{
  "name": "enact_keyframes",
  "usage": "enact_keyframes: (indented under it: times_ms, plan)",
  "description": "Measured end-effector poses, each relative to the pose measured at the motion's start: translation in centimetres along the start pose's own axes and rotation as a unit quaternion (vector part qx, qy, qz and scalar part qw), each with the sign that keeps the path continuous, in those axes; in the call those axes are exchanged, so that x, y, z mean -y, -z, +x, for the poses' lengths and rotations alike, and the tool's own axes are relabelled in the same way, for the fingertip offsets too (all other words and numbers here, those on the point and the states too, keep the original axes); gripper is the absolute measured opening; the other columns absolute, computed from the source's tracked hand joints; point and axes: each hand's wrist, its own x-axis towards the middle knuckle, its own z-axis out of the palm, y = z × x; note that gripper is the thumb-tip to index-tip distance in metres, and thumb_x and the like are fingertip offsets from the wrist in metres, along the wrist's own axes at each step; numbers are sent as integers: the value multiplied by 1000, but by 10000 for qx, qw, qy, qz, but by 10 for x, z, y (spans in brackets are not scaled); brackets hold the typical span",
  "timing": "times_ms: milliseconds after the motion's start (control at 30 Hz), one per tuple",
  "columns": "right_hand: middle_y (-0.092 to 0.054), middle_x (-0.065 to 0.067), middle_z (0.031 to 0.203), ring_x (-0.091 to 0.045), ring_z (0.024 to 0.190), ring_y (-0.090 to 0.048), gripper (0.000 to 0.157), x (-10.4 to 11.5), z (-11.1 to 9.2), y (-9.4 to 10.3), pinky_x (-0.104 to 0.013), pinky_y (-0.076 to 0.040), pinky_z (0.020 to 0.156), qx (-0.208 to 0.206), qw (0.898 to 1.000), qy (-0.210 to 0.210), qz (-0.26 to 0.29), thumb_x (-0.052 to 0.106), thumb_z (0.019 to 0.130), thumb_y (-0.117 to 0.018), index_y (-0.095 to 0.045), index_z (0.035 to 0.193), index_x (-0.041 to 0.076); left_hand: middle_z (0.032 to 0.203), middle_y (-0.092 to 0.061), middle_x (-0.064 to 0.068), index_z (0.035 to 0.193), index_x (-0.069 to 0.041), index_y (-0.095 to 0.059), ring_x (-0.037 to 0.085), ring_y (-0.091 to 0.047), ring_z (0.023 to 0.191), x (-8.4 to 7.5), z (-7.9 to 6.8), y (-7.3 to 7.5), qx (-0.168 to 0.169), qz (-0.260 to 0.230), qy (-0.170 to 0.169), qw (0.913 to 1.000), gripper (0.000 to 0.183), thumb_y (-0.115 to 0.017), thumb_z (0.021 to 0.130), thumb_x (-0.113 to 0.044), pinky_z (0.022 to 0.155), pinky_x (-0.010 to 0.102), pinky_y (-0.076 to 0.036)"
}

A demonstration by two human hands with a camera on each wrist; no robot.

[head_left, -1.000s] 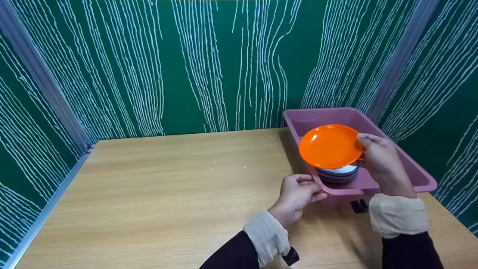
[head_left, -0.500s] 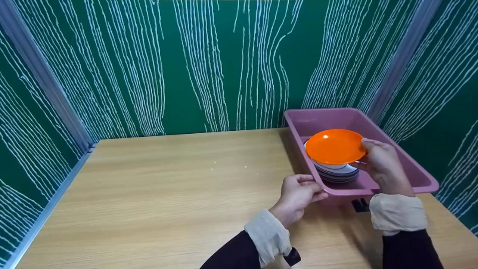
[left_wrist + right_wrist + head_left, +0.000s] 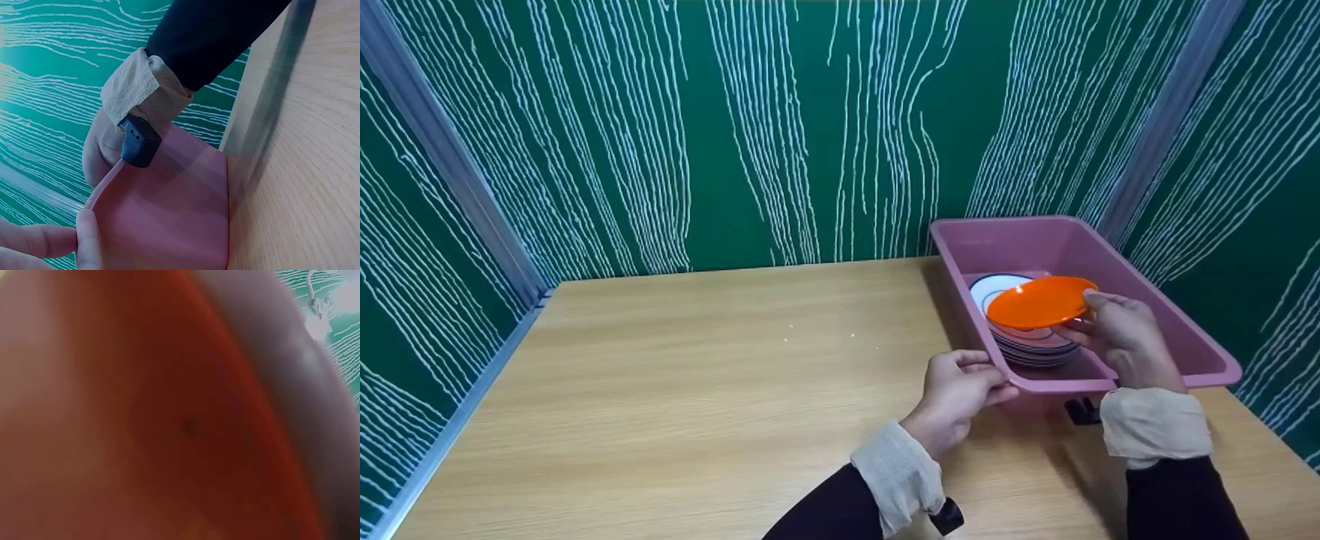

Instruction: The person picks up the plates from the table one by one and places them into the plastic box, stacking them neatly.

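Note:
My right hand pinches the right edge of an orange plate, thumb on top and fingers beneath. The plate is tilted and hangs just over a stack of white plates with dark rims inside a pink plastic tub. Whether the orange plate touches the stack I cannot tell. In the right wrist view the orange plate fills most of the frame, blurred. At the tub's near left corner my left hand grips the rim between thumb and fingers; the left wrist view shows its fingers over the rim.
The tub stands at the right of a wooden table, close to the green, white-lined back wall and side wall. A few tiny pale specks lie on the table left of the tub.
My right hand has lowered the orange plate into the tub and tilted it, uncovering more of the white plates. The left hand has stayed on the rim.

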Motion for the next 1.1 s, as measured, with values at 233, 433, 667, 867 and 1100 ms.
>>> enact_keyframes:
  times_ms: [233, 433, 667, 867, 1100]
  plan:
    - [-48, -11, 128, -20, 90, -73, 64, 1, 1, -1, -40, -54, 99, -101, 9989, -297, -357, 22, 110, -44, -12, 164, 9, 83, -68, 15, 101, 4, -64, 20, -67, 62, -1, 0, 0, -27, 23, 14, 10000, 25, -67, 83, 20, 66, 34, -64]
    - [-48, -10, 127, -20, 88, -74, 63, 2, 1, -2, -37, -56, 96, -320, 9975, -583, -221, 24, 110, -44, -15, 164, 11, 84, -69, 16, 101, 3, -64, 21, -68, 63, -3, -1, 1, -30, 46, 63, 10000, 25, -67, 83, 20, 66, 33, -64]
    - [-44, -7, 133, -22, 115, -59, 76, 7, -1, 2, -35, -56, 96, -209, 9953, -929, 193, 30, 105, -56, -11, 166, 19, 83, -67, 16, 100, 4, -64, 21, -68, 62, -2, -2, 0, 26, 35, 21, 10000, 25, -67, 82, 21, 67, 34, -64]
    - [-46, -5, 128, -17, 99, -67, 75, 8, -2, 3, -30, -59, 91, -309, 9947, -974, -82, 37, 104, -58, -18, 165, 22, 82, -66, 16, 101, 7, -63, 20, -66, 61, -1, -1, 2, 109, -106, -63, 9999, 25, -66, 82, 22, 66, 35, -64]
    - [-40, -8, 129, -19, 101, -60, 73, 8, 0, 0, -29, -58, 92, -388, 9940, -1024, -31, 37, 103, -59, -20, 164, 29, 85, -66, 20, 99, 6, -64, 19, -66, 61, -1, -1, 1, 60, -102, -62, 9999, 25, -64, 82, 24, 66, 34, -64]
